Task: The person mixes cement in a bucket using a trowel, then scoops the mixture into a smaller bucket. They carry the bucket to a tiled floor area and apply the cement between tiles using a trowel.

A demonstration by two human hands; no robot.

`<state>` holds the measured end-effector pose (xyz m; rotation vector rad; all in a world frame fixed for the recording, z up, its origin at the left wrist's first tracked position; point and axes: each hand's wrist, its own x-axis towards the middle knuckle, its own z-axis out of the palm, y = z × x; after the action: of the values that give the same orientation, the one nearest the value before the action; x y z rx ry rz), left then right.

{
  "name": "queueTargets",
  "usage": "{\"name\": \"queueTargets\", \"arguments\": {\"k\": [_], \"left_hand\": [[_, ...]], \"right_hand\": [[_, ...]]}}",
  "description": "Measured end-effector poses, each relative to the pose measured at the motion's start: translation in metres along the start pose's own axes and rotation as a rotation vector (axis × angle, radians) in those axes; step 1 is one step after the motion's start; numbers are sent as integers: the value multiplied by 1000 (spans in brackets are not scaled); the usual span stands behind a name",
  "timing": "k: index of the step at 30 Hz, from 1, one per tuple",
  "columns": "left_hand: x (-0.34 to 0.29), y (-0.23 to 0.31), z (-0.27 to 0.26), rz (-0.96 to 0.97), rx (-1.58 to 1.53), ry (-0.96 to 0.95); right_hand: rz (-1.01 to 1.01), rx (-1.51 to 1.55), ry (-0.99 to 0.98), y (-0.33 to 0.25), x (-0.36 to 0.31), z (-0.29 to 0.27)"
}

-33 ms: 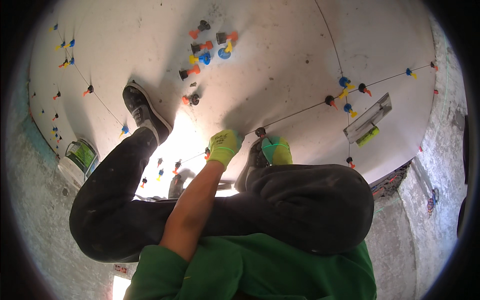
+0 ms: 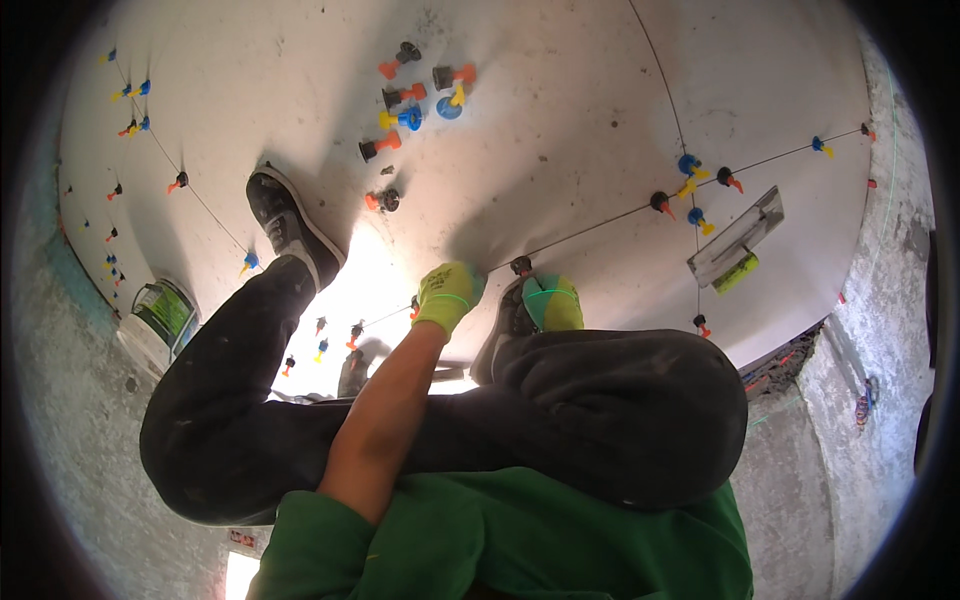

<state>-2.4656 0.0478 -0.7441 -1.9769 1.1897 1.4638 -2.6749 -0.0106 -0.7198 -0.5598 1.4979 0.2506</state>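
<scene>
My left hand (image 2: 450, 298), in a yellow-green glove, rests low over a tile joint between my feet; its fingertips are hidden from me. Just right of it, my right hand (image 2: 552, 303), in a matching glove, is closed at the handle of a tile leveling clip. That tile leveling clip (image 2: 520, 265) has a dark cap set on the joint line, and the glove covers most of its handle. More leveling clips stand along the same joint, including a black-and-red clip (image 2: 661, 203) to the right.
Several loose clips, among them a blue-and-yellow one (image 2: 449, 104), lie on the large pale tiles (image 2: 560, 100). A notched-looking flat trowel (image 2: 740, 240) with a green handle lies at right. A bucket (image 2: 160, 318) stands at left. Rough grey concrete (image 2: 870, 340) borders the tiles.
</scene>
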Motion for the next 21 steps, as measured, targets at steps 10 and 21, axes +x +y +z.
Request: {"name": "queueTargets", "arguments": {"k": [10,21], "left_hand": [[-8,11,-20,-285,-833,-577],[-16,12,-19,-272,-971,-516]], "right_hand": [[16,-11,-14,-5,8,2],[69,-83,-62,-10,29,9]]}}
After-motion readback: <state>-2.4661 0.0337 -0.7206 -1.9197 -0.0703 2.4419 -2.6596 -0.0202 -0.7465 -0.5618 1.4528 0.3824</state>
